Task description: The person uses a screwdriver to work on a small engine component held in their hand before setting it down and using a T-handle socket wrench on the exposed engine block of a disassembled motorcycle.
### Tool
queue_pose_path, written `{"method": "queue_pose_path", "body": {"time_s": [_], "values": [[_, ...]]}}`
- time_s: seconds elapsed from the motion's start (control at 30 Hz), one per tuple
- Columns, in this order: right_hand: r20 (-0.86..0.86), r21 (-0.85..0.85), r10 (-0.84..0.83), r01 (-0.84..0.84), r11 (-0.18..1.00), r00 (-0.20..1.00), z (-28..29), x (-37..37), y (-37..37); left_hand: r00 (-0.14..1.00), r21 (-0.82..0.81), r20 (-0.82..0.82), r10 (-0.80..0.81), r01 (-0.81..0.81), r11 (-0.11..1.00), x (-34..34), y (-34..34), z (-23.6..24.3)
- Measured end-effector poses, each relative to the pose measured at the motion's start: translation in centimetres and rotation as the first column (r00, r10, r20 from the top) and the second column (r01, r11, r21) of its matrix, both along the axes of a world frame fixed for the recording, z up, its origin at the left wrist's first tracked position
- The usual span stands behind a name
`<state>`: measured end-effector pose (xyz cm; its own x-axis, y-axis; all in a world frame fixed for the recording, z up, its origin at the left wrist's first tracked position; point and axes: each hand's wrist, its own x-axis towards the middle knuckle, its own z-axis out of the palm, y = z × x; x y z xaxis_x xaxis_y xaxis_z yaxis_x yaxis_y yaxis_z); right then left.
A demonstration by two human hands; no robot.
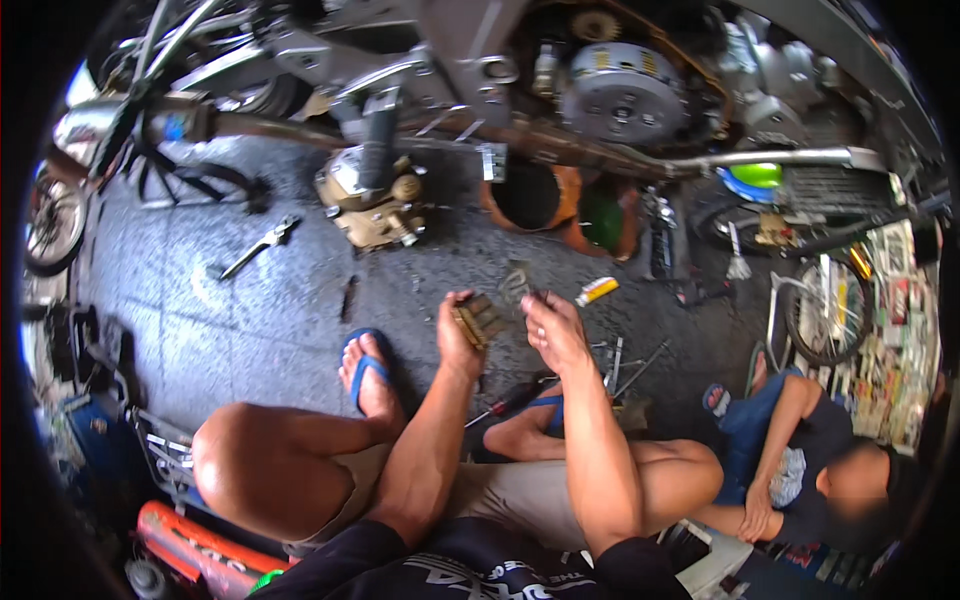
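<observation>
My left hand (pixel 458 335) is shut on a stack of brownish flat plates (pixel 478 320), held edge-on in front of me. My right hand (pixel 553 328) is raised just to the right of it, its fingers pinching a thin ring-shaped plate (pixel 516 287) above the stack. Both hands hover over the grey paved ground, below an opened motorcycle engine with a round metal clutch unit (pixel 622 92) showing. My knees and blue sandals (pixel 362 368) are under the hands.
A removed engine cover (pixel 375 205) and a wrench (pixel 258 248) lie on the ground at left. An orange basin (pixel 530 195), a yellow tube (pixel 597 291) and loose tools (pixel 625 365) lie ahead and right. Another person (pixel 800 470) sits at right. A bicycle wheel (pixel 825 315) stands beyond.
</observation>
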<state>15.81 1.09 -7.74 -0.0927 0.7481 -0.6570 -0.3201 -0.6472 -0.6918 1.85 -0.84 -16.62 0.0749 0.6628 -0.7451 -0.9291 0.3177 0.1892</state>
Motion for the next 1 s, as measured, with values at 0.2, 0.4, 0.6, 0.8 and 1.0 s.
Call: {"method": "queue_pose_path", "body": {"time_s": [0.2, 0.4, 0.6, 0.8, 1.0], "values": [[0.268, -0.053, -0.767, 0.804, 0.592, 0.583, -6.9, 14.0, 4.6, 0.983, 0.134, 0.166, -0.083, 0.06, 0.989, -0.4, -0.3, -0.5], [0.262, 0.117, -0.868, 0.879, 0.462, 0.421, -7.3, 24.7, 7.0, 0.975, 0.079, 0.18, -0.129, 0.117, 0.99, 0.6, 0.3, -0.8], [0.506, -0.105, -0.16, 0.245, 0.964, 0.848, -13.4, 16.9, 4.9, 0.978, 0.013, 0.186, -0.091, 0.09, 0.996, 0.0, -0.9, -5.4], [0.904, 0.052, 0.156, -0.466, 0.883, 0.397, -18.6, 3.0, 4.3, 0.975, -0.028, 0.217, -0.052, 0.06, 0.998, -0.1, -1.6, -4.1], [0.955, 0.222, -0.051, -0.585, 0.78, 0.293, -18.8, 0.4, 5.1, 0.982, 0.083, 0.165, -0.091, 0.078, 0.993, -0.5, -0.6, -2.3]]}}
